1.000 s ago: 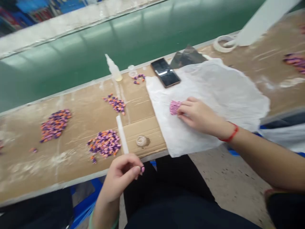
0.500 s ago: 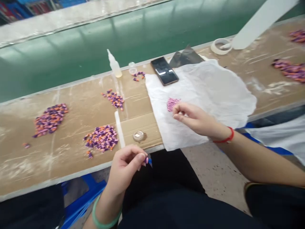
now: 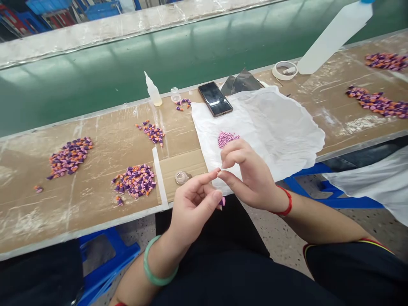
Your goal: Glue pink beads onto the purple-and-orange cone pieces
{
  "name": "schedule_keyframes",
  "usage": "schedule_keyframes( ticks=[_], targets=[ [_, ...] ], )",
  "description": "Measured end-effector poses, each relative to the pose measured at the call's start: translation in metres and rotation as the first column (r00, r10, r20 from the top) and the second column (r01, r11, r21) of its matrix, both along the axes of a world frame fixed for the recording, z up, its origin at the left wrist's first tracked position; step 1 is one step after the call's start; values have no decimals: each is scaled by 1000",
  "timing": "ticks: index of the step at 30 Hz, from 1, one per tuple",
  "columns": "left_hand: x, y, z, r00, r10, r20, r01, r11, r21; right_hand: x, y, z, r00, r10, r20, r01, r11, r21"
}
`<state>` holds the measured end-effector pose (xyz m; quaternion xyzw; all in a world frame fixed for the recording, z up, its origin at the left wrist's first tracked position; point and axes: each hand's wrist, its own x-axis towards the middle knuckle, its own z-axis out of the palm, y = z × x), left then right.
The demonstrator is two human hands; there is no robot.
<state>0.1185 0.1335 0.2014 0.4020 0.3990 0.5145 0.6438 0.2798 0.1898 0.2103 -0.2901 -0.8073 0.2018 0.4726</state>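
Observation:
My left hand [image 3: 193,208] pinches a small purple and pink figure [image 3: 222,202] under its thumb, while its index finger stretches out to the right. The thumb of my right hand [image 3: 250,176] meets that index fingertip, its other fingers curled. Whatever tiny thing lies at the touching fingertips is too small to make out. Just behind the right hand, a heap of tiny pink pieces [image 3: 227,138] rests on a white sheet [image 3: 270,123]. A small clear round dish [image 3: 181,177] sits on the cardboard beyond the left hand.
Piles of purple, pink and orange figures [image 3: 135,182] lie on the cardboard-covered table [image 3: 102,148], left and far right. A squeeze bottle [image 3: 154,92], phone [image 3: 216,98], tape roll [image 3: 284,71] and large white bottle [image 3: 334,38] stand or lie along the back edge.
My right hand has come away from the heap of pink pieces, down to my left fingertips. My left hand has moved right and up with the small figure, and its index finger has straightened.

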Motion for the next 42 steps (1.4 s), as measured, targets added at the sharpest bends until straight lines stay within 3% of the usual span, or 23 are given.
schedule_keyframes(
  ticks=[4, 7, 9, 10, 11, 12, 14, 16, 18, 22, 26, 29, 32, 36, 42],
  targets=[
    [-4, 0, 5, 999, -37, 25, 40, 994, -98, 6, 3, 4, 994, 49, 96, -61, 991, 121],
    [-5, 2, 9, 995, -66, 72, 79, 978, -194, 8, 1, 3, 995, 74, 73, -86, 981, 174],
    [-4, 3, 11, 993, -63, 103, 85, 972, -220, 6, -4, 0, 995, 94, -32, -92, 994, 59],
    [-3, 3, 11, 993, -55, 104, 77, 973, -219, 4, -6, -2, 987, 107, -121, -116, 991, -66],
    [-3, 4, 11, 995, -42, 94, 61, 976, -209, 1, -10, -5, 966, 111, -232, -163, 962, -221],
    [-3, 4, 11, 997, -26, 72, 39, 982, -187, -2, -13, -7, 931, 95, -352, -234, 897, -376],
    [-2, 5, 11, 1000, 20, 6, -19, 993, -116, -9, -19, -11, 835, 8, -551, -392, 711, -584],
    [-1, 5, 11, 995, 77, -60, -78, 997, -18, -16, -23, -14, 758, -83, -647, -493, 578, -651],
    [-1, 4, 13, 984, 133, -116, -126, 990, 62, -21, -26, -15, 721, -130, -680, -524, 540, -659],
    [-1, 4, 15, 965, 199, -171, -181, 977, 116, -26, -28, -17, 721, -141, -679, -496, 578, -647],
    [-6, 4, 10, 989, 122, -78, -121, 993, 15, -25, -27, -19, 765, -76, -640, -450, 649, -614],
    [-10, 5, 6, 998, 65, -15, -66, 996, -67, -20, -25, -17, 834, -15, -551, -358, 746, -562],
    [-9, 5, 6, 996, 81, -37, -83, 995, -47, -16, -25, -15, 912, 7, -411, -225, 845, -485],
    [-7, 2, 11, 965, 173, -195, -156, 983, 102, -13, -26, -10, 951, 16, -308, -144, 906, -397],
    [-13, -2, 18, 816, 337, -469, -111, 889, 445, -9, -25, 6, 989, 15, -148, -74, 915, -396]
  ],
)
